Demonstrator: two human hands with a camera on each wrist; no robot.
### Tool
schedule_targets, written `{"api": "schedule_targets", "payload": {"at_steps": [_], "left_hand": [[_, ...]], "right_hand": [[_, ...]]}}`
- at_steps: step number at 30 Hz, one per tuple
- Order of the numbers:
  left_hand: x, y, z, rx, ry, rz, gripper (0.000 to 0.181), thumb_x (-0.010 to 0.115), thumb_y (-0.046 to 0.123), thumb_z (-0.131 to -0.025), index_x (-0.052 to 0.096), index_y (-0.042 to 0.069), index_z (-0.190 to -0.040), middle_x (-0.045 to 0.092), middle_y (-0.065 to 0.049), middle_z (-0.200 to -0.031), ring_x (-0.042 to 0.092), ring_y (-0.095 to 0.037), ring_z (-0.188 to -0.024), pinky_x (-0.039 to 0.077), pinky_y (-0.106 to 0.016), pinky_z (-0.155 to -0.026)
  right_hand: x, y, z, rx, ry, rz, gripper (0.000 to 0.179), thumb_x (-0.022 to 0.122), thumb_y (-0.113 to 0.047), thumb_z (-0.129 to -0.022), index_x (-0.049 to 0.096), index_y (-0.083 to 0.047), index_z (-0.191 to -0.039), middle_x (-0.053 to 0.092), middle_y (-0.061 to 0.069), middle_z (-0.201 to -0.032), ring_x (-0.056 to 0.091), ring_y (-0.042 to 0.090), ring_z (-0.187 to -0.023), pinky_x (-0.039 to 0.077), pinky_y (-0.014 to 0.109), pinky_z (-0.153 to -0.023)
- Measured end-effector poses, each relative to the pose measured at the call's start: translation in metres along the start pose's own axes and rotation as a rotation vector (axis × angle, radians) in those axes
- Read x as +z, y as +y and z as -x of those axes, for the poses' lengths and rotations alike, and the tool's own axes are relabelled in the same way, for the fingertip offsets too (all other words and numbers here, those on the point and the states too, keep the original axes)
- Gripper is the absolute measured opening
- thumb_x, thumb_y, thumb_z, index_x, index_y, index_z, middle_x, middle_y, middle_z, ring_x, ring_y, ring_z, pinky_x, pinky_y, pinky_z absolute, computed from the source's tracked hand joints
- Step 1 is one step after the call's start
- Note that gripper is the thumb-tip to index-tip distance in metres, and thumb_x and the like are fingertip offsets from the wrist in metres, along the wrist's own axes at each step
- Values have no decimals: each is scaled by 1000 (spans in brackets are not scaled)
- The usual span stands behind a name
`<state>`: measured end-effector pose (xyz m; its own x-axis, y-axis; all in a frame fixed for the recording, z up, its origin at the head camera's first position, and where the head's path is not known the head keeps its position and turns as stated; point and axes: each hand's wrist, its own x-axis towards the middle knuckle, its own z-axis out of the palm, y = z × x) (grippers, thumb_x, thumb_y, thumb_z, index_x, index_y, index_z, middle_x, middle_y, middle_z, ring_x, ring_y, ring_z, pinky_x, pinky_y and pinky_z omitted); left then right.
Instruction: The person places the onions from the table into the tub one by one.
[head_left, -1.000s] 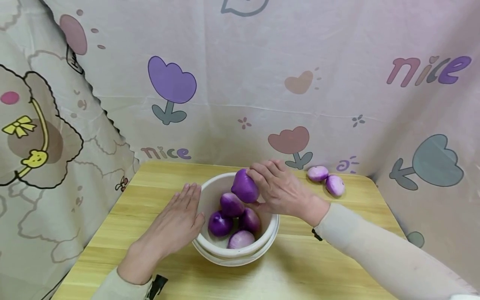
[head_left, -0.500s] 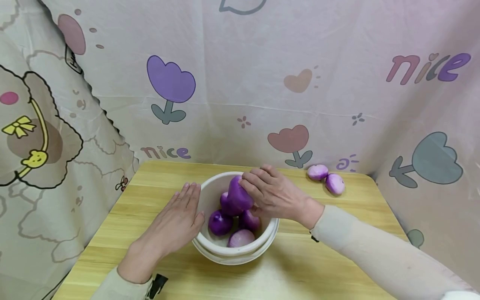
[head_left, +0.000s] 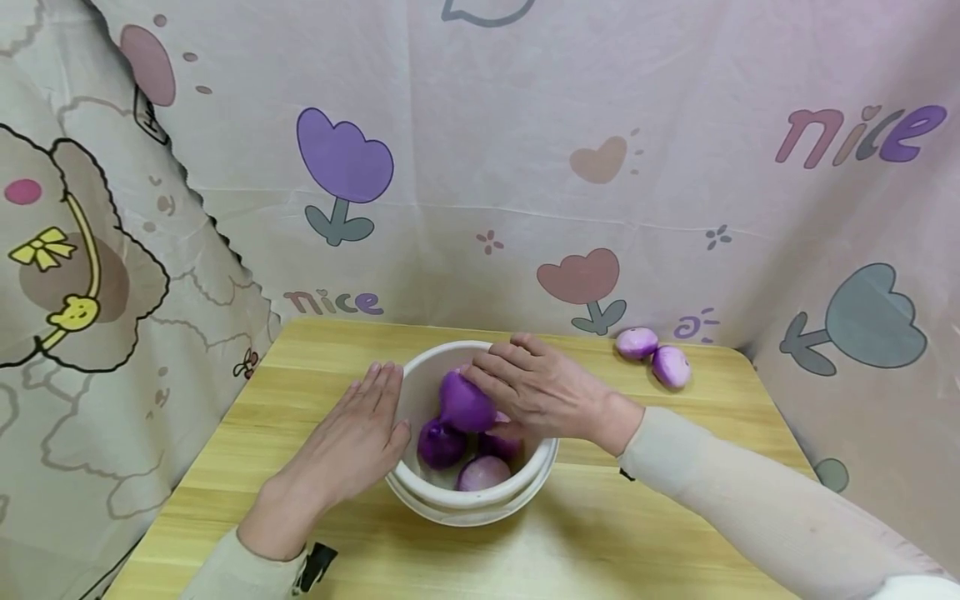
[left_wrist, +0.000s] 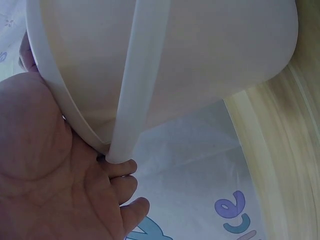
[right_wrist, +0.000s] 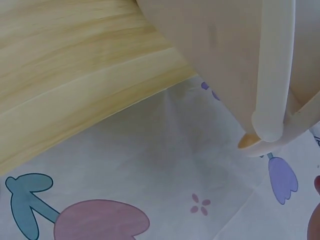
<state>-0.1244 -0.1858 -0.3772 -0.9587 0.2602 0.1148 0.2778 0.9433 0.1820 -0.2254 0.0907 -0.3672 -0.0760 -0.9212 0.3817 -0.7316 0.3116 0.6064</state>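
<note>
Taking the white bucket (head_left: 405, 479) as the centre of a dial, twelve towards the patterned curtain (head_left: 480, 108), coloured lettering at two o'clock reads "nice" (head_left: 860, 136), and a smaller "nice" (head_left: 333, 302) sits at about ten. The left wrist view catches part of such a word, inverted: an "e" and a "c" are clear. Between ten and eleven, a dark-outlined print (head_left: 148, 119) bears marks too small to read. The rest of the curtain shows a purple tulip (head_left: 345, 158) at eleven, a red tulip (head_left: 577, 277) at one and a cartoon figure (head_left: 75, 258) near ten.

Over the bucket's mouth, the right hand (head_left: 536, 390), reaching in from two o'clock, has its fingers curled round a purple onion (head_left: 467, 402). Hand and onion block the view of the bucket's far-right interior. Below them lie a dark onion (head_left: 442, 444) at eight, a pale onion (head_left: 484, 474) at six and a partly hidden onion (head_left: 504, 450) at four. The left hand (head_left: 348, 450), its fingers straight and close together, rests against the rim at nine to ten. The bucket's strap-like handle (left_wrist: 137, 85) crosses its outer wall. Two onions (head_left: 637, 343) lie side by side on the wooden table (head_left: 645, 533), between two and three o'clock, well apart from the bucket
</note>
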Motion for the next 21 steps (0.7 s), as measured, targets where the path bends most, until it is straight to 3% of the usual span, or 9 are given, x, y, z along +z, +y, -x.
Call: {"api": "schedule_targets", "payload": {"at_steps": [6,14,21], "left_hand": [[-1,1,0,-8,-11,1,69,39,37,-102,19,-3,-154,18,-21,-161,14,-35,-150,19,-53,-122],[1,1,-1,-4,-8,6,69,39,37,-102,19,-3,-154,18,-21,-161,15,-36,-150,20,-53,-122],[1,0,-2,-9,-13,22,69,40,37,-102,18,-3,-154,18,-21,-161,15,-37,-150,20,-54,-121]], "right_hand": [[1,0,0,-8,0,-34,70,38,-61,-96,48,-7,-140,60,7,-133,54,25,-118,45,42,-97],[2,0,1,18,7,-95,67,46,-57,-94,51,-7,-138,57,9,-138,52,27,-124,43,46,-104],[7,1,6,139,-24,-140,67,45,-59,-95,52,-10,-139,56,8,-138,51,28,-127,42,45,-108]]}}
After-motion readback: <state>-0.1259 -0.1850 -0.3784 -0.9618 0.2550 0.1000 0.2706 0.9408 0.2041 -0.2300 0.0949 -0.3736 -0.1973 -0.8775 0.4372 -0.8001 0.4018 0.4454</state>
